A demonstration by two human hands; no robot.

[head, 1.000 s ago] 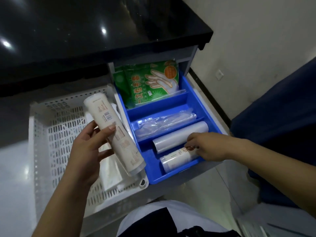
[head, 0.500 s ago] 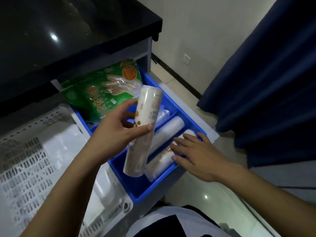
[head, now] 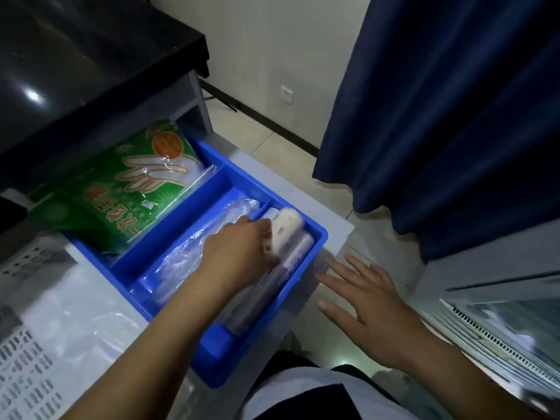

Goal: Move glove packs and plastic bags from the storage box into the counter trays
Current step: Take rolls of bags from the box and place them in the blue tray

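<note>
A blue divided tray (head: 315,237) sits on the pulled-out shelf under the black counter. Green glove packs (head: 133,183) lean in its far compartment. Clear plastic bag rolls (head: 188,256) lie in the middle compartment. My left hand (head: 239,256) reaches into the tray and grips a white bag roll (head: 286,228), which lies down in the right compartment on top of other rolls (head: 281,274). My right hand (head: 366,307) hovers open just outside the tray's right rim, fingers spread, holding nothing.
A white perforated storage box (head: 27,298) with plastic bags (head: 91,316) inside sits at the left. The black countertop (head: 75,56) overhangs above. A dark blue curtain (head: 454,116) hangs at the right, with a grey unit (head: 491,313) below it.
My left hand has carried the white roll from above the tray down into the right compartment. My right hand has pulled off the rolls and out past the tray's rim.
</note>
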